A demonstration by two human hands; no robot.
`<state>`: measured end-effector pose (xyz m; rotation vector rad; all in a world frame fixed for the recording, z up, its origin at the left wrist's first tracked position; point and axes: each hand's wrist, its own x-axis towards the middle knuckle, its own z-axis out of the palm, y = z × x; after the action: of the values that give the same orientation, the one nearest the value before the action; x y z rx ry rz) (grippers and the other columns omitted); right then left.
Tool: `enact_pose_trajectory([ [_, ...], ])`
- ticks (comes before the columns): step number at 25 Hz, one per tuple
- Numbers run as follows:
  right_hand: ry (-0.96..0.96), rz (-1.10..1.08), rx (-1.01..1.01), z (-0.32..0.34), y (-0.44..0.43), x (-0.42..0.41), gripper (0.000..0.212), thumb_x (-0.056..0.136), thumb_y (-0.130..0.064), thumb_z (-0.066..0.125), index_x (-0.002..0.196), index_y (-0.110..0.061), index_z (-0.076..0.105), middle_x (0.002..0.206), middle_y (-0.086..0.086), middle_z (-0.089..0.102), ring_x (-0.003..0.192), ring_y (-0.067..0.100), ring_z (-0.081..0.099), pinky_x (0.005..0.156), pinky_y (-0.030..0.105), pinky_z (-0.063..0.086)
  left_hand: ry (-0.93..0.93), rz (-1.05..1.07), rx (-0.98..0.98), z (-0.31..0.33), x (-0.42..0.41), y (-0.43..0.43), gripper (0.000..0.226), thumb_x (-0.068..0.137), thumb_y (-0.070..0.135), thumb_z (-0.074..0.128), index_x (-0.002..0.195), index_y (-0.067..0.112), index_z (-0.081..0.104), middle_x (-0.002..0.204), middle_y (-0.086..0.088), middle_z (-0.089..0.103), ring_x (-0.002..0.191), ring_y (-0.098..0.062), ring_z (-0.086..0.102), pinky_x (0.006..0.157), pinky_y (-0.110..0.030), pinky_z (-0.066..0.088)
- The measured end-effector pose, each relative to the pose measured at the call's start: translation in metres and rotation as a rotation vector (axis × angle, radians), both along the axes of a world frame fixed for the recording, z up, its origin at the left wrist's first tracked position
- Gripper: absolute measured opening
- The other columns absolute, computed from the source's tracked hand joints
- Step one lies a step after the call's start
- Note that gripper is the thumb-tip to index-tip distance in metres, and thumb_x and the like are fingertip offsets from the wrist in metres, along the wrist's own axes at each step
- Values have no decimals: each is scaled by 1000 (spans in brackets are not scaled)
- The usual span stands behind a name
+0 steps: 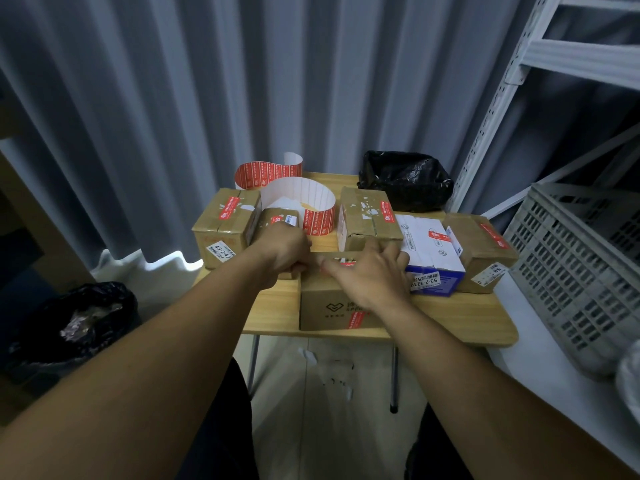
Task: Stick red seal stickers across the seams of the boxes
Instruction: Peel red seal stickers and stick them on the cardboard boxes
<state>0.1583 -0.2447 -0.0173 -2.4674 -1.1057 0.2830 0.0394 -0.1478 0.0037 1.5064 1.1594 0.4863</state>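
Cardboard box [325, 306] at 6 o'clock on surface [450, 320]; right grip [370, 275] released, flat, pressing red seal sticker [346, 262] on top; left grip [282, 251] clasps box's 9 o'clock edge w/ curled fingers

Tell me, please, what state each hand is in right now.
Left hand: fingers curled at the front box's edge; grip cannot be told.
Right hand: open, pressing red sticker flat.

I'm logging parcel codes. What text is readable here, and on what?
"43-2-42": label on the left cardboard box.
"53-2-321", upside down, rest hidden: label on the blue and white box.
Print on the red seal stickers and other labels: too small to read.
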Motion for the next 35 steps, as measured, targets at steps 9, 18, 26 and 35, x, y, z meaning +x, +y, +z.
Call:
enact_pose_trajectory([
  [9,30,-20,37,-3,-3,-2,106,73,-81,62,150,-16,30,157,14,26,143,36,25,111,55,31,-58,12,-21,-2,-4,-4,26,81,-12,61,102,4,63,98,-16,59,91,-28,60,82,-42,56],
  [18,341,-51,203,2,-9,31,43,97,-23,59,138,-15,45,132,5,54,110,22,55,85,39,52,8,-22,-23,1,-4,-9,24,82,-2,76,102,4,66,106,-11,64,101,-27,61,98,-47,54],
  [26,506,1,251,5,-18,39,45,98,-29,61,140,-18,48,120,-1,54,101,14,54,77,33,49,-16,16,-23,-10,1,-13,20,91,6,66,111,9,64,111,-10,63,94,-19,58,68,-29,44],
  [35,593,144,201,15,-40,40,60,85,-12,57,144,-18,47,113,-5,55,100,13,54,84,35,52,51,-231,57,-17,-16,-23,89,61,-5,88,140,11,49,117,1,58,118,-23,52,105,-41,48],
])
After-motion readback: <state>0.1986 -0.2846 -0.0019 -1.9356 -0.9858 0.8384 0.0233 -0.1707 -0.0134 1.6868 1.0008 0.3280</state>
